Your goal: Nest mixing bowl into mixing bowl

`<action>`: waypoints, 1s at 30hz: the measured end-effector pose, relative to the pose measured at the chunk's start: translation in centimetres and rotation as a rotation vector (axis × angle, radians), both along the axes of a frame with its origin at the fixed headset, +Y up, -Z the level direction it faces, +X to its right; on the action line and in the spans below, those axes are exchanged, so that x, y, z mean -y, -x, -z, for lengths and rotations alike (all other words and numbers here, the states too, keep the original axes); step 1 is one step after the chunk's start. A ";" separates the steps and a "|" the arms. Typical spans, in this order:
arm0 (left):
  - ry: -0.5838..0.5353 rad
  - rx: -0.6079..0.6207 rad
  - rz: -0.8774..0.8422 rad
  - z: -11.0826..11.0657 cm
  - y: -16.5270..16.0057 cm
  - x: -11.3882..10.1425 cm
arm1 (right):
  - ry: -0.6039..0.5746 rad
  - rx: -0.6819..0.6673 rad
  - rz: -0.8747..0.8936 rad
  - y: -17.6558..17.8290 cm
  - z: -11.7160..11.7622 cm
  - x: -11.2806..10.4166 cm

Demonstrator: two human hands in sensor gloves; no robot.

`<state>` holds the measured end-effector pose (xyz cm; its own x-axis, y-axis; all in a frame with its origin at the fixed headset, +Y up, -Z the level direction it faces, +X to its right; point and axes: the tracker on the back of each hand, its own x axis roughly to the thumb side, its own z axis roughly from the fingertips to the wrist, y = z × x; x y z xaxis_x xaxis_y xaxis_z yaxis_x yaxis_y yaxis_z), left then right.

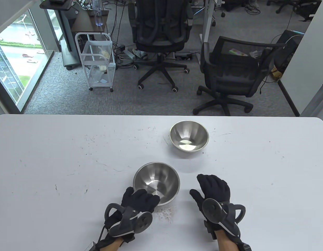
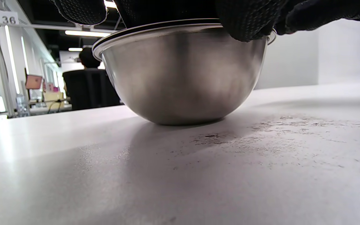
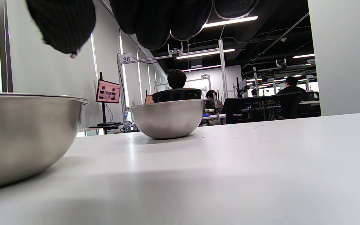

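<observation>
Two steel mixing bowls stand upright on the white table (image 1: pixel 59 157). The near bowl (image 1: pixel 157 180) is in front of me at the centre; it also shows in the left wrist view (image 2: pixel 180 81) and at the left of the right wrist view (image 3: pixel 20 134). The far bowl (image 1: pixel 189 135) stands apart behind it, and shows in the right wrist view (image 3: pixel 169 117). My left hand (image 1: pixel 140 200) grips the near bowl's front rim, fingers (image 2: pixel 245 22) over the edge. My right hand (image 1: pixel 212 189) lies flat on the table, open and empty, just right of the near bowl.
Two black office chairs (image 1: pixel 226 75) and a white cart (image 1: pixel 97 61) stand on the carpet beyond the table's far edge. Dark scuff marks (image 1: pixel 164 213) dot the table just in front of the near bowl.
</observation>
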<state>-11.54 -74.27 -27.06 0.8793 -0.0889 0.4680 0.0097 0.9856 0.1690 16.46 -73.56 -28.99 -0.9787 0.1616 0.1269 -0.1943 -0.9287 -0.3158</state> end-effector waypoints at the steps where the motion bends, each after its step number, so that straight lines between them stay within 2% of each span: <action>1: -0.004 0.001 -0.004 0.0 0.1 -0.1 | 0.001 -0.001 0.001 0.0 0.0 0.0; 6: 0.000 0.001 -0.054 -0.1 1.1 -0.4 | 0.004 -0.001 -0.002 0.1 0.0 0.0; 15: -0.036 -0.091 -0.100 0.4 5.1 -1.2 | 0.010 -0.001 -0.006 0.1 0.0 0.0; 30: -0.074 -0.192 -0.072 0.1 10.1 -1.2 | 0.018 0.004 -0.014 0.1 0.1 0.0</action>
